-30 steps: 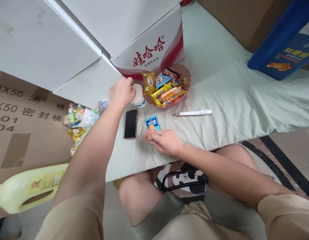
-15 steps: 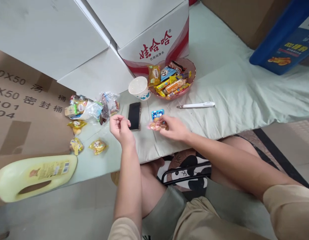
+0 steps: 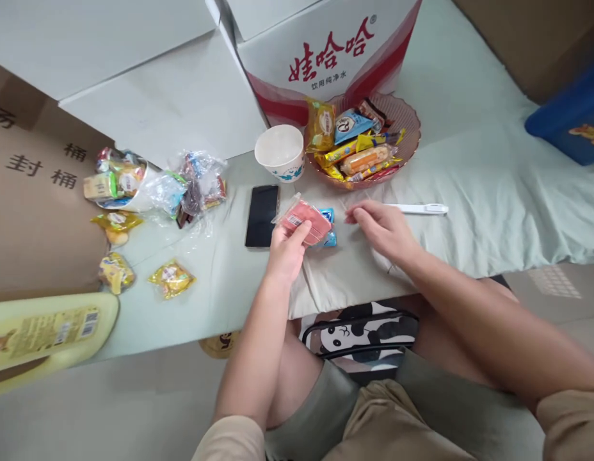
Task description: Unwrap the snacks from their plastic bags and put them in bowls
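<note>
Pink packet (image 3: 315,221), clasped in left hand (image 3: 288,253), partly hiding blue sachet (image 3: 330,239); cannot tell the grip of right hand (image 3: 388,232) nearby.

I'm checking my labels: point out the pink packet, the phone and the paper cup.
Pink packet (image 3: 316,221), head view: front face.
Phone (image 3: 262,216), head view: middle of the dark screen.
Paper cup (image 3: 283,171), head view: outer wall.

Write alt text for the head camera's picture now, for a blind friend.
A person's left hand holds a pink packet partly over a blue packet; the right hand partly hides a slim white tool. Nearby are a smartphone, a paper cup and a bowl of wrapped snacks.
</note>
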Demonstrator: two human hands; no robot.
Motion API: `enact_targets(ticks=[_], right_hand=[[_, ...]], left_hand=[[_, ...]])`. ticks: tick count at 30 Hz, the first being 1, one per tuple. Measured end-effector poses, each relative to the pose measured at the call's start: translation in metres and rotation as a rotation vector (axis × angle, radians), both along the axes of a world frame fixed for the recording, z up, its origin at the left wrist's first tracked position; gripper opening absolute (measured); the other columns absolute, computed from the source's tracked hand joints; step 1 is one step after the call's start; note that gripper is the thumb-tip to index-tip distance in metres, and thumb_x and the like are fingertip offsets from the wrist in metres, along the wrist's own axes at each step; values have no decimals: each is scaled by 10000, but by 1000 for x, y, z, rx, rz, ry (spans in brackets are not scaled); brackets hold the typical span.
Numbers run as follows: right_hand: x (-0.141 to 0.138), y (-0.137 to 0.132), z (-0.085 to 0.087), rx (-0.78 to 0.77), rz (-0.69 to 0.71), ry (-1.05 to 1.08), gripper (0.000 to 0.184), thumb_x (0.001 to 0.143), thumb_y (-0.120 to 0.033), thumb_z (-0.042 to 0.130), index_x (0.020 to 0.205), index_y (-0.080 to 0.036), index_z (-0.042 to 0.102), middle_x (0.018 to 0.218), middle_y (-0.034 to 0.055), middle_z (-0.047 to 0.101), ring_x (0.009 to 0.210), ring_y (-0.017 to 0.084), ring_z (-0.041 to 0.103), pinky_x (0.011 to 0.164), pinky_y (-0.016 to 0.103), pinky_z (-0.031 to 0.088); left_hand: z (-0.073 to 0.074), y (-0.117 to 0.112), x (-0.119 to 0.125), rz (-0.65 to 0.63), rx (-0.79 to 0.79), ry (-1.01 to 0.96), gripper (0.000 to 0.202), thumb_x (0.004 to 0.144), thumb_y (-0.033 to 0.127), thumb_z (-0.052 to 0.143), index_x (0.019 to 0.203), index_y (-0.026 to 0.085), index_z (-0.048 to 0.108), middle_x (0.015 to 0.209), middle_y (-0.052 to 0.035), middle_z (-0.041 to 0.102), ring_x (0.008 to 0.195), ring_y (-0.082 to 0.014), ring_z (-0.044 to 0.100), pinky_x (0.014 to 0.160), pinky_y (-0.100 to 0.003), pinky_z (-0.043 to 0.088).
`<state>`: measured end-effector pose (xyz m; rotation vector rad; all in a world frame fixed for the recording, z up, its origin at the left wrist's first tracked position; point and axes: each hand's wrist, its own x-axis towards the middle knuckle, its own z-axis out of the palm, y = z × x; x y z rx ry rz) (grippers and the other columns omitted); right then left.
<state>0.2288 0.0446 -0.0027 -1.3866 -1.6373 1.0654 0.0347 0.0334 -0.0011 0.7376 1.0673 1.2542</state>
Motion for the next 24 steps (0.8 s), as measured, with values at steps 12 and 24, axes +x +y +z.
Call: enact_targets(ticks=[12, 24], right_hand=[[66, -8, -23, 230, -89, -855, 364, 902, -233, 421, 1146, -209, 691, 1284, 120, 658, 1131, 326, 554, 863, 440, 408], [32, -3, -6, 199, -6, -811, 367, 958, -249, 390, 1205, -168, 650, 1124, 150, 691, 1006, 300, 576, 791, 383, 338]], left_hand=[[4, -8, -16, 27, -102, -200, 332, 712, 234, 749, 1019, 259, 627, 995, 8, 735, 952, -180, 717, 817, -322, 596], [-5, 1, -23, 38, 23, -7, 437, 657, 459, 851, 956, 233, 625, 893, -12, 730, 743, -146, 698, 634, -261, 542]])
